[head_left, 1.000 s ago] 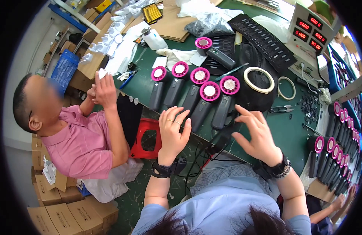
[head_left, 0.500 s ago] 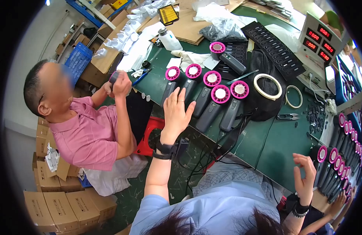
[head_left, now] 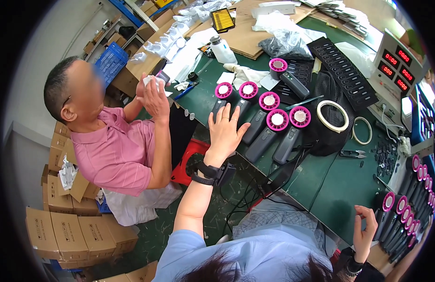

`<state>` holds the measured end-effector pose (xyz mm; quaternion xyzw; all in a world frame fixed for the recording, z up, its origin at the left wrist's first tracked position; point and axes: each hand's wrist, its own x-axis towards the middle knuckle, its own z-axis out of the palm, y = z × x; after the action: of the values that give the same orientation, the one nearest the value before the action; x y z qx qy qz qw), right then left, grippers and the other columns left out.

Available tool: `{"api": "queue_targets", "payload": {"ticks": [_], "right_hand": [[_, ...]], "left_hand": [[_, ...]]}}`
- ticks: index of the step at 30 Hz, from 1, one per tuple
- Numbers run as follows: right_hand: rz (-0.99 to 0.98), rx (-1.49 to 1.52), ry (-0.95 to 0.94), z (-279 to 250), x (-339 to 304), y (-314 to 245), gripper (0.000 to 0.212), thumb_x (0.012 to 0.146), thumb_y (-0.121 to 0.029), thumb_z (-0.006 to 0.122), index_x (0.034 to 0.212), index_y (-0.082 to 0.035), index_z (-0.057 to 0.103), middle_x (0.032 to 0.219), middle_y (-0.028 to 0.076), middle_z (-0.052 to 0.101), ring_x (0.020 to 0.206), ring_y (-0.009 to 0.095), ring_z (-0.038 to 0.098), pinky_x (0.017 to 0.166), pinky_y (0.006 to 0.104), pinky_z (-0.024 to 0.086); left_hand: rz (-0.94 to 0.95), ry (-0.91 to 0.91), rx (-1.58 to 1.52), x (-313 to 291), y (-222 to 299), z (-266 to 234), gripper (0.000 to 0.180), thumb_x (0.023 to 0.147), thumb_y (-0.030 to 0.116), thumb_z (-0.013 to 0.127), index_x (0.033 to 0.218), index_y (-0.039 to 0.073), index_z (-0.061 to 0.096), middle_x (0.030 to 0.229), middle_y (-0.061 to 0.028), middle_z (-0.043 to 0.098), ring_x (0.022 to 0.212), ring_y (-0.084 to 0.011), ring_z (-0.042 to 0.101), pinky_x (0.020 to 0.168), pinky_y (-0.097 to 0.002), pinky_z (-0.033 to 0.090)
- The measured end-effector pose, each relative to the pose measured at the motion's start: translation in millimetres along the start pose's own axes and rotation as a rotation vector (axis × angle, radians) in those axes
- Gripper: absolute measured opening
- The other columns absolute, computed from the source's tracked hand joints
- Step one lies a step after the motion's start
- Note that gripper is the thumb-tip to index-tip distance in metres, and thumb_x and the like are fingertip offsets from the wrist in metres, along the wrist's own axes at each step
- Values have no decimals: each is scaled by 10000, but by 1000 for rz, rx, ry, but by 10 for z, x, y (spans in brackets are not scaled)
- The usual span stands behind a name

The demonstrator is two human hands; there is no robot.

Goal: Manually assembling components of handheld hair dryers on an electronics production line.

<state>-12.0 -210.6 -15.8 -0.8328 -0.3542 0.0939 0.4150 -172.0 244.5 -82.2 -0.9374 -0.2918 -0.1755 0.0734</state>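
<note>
My left hand (head_left: 225, 135) is spread with fingers apart, palm down, over the handles of a group of dark grey handheld devices with pink ring heads, likely small fans or hair dryers. Its fingertips lie over the handle of the leftmost device (head_left: 219, 103); whether they touch it I cannot tell. Beside it lie another pink-ringed device (head_left: 261, 137) and several more, heads pointing away from me. My right hand (head_left: 364, 230) hovers by the table's right front edge, fingers loosely bent and apart, holding nothing visible. Close to it stands a row of similar devices (head_left: 386, 207).
A co-worker in a pink shirt (head_left: 116, 152) at the left holds a similar device and a white cloth. On the green table (head_left: 337, 176) are a black mesh bag (head_left: 328, 134), a tape roll (head_left: 347, 123), snips (head_left: 353, 153) and small black parts (head_left: 384, 157). A display box (head_left: 391, 75) stands behind.
The whole view has shifted, so the table things appear farther right. The co-worker's hands have risen, and a white cloth now shows in them. My hands keep about the same places over the table.
</note>
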Motion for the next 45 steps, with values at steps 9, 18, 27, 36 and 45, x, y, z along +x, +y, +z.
{"api": "queue_targets", "payload": {"ticks": [9, 18, 27, 36, 45], "right_hand": [[-24, 0, -6, 0, 52, 62, 125, 895, 40, 543, 1002, 34, 607, 992, 124, 658, 865, 199, 610, 779, 287, 471], [-37, -6, -3, 1, 31, 92, 154, 867, 65, 577, 1003, 25, 637, 979, 123, 682, 836, 212, 627, 755, 292, 490], [-7, -58, 220, -219, -147, 295, 177, 857, 63, 623, 1019, 10, 667, 953, 120, 679, 826, 209, 645, 750, 300, 513], [211, -358, 738, -578, -661, 904, 232, 811, -74, 751, 1015, -29, 653, 1135, 134, 626, 952, 261, 617, 842, 349, 496], [317, -651, 442, -559, -708, 1032, 527, 626, -304, 889, 1011, -46, 638, 1425, 302, 408, 1202, 447, 501, 1013, 473, 424]], "left_hand": [[-127, 137, -211, -81, -224, 109, 563, 939, 440, 609, 1260, -12, 513, 1391, -274, 493, 1302, -385, 446, 1077, -527, 314], [-73, 170, -79, -93, -157, 56, 519, 908, 341, 671, 1207, -60, 531, 1231, -243, 597, 1190, -402, 535, 1004, -490, 407], [-110, 153, -220, 54, -87, -169, 468, 908, 193, 666, 1262, -63, 499, 1357, -278, 500, 1276, -424, 482, 1072, -452, 388], [574, -36, -731, -73, 1624, -966, 497, 905, 239, 660, 1320, 7, 516, 1398, -208, 494, 1290, -371, 475, 1080, -438, 374], [976, -350, -828, -30, 2983, -958, 580, 820, 225, 742, 1319, 20, 531, 1360, -199, 507, 1260, -383, 493, 1014, -464, 447]]}}
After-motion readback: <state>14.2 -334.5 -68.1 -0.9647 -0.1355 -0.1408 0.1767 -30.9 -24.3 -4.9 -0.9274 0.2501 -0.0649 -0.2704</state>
